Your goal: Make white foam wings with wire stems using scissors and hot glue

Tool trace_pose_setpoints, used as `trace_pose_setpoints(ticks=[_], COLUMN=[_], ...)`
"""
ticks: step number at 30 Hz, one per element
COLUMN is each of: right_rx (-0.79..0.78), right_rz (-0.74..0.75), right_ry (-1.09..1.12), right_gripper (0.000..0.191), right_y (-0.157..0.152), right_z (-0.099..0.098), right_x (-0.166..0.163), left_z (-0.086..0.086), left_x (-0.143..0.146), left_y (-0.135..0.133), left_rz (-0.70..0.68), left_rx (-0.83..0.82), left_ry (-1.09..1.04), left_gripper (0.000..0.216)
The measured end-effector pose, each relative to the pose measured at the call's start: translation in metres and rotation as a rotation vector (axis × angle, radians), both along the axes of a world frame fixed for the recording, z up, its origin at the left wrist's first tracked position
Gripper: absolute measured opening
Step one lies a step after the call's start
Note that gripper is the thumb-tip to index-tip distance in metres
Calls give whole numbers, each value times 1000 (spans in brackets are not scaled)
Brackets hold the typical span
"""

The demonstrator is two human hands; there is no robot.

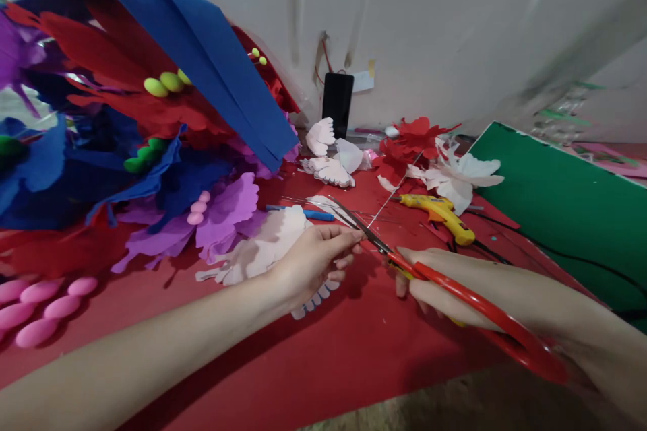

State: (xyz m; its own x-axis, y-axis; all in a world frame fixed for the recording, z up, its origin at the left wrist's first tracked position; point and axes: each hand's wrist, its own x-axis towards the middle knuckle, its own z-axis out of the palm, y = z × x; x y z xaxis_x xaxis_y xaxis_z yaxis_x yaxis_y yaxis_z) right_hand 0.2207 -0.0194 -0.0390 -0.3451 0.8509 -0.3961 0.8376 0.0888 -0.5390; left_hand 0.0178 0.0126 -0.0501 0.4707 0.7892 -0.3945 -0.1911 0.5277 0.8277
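Observation:
My right hand (424, 283) is wrapped around a pair of scissors (455, 293) with long red handles, and small patches of yellow show between the fingers. The dark blades are parted and point up to the left. At the blades, my left hand (316, 259) is closed in a pinch on a thin pale wire (394, 194). This wire slants up right toward red petals (412, 141). Under and behind my left hand lie white scalloped petal cutouts (263, 246). A blue pen-like stick (318, 215) and several thin wires lie just beyond.
A yellow glue gun (439, 207) with a black cord lies right of centre, beside a white flower (462, 175). A green board (556, 215) stands at right. Large blue, red and purple flowers (151, 108) crowd the left, near pink oval pieces (43, 310). A phone (337, 104) leans against the wall.

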Motion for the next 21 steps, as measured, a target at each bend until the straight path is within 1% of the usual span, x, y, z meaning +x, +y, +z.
trace_pose_setpoints(ticks=[3,5,9,12,15,19,21], right_rx=[-54,-61,-82,-76,-65,-19,1], right_rz=[23,22,50,27,1,36,28], right_ry=[-15,-33,-86,-102,-75,-45,-50], right_gripper=[18,18,22,29,32,32,32], right_y=[4,7,8,8,9,11,11], right_z=[0,3,18,25,22,13,11], right_x=[-4,-11,-29,-36,-35,-28,-26], left_z=[-1,-2,-3,-4,-6,-7,-5], left_x=[0,0,0,0,-2,-4,-4], left_y=[1,2,3,3,5,7,6], left_rz=[9,19,34,35,27,-20,-35], left_rx=[-2,-3,-4,-3,-1,-12,-19], left_ry=[8,15,27,37,42,48,50], left_gripper=[20,20,21,22,22,22,23])
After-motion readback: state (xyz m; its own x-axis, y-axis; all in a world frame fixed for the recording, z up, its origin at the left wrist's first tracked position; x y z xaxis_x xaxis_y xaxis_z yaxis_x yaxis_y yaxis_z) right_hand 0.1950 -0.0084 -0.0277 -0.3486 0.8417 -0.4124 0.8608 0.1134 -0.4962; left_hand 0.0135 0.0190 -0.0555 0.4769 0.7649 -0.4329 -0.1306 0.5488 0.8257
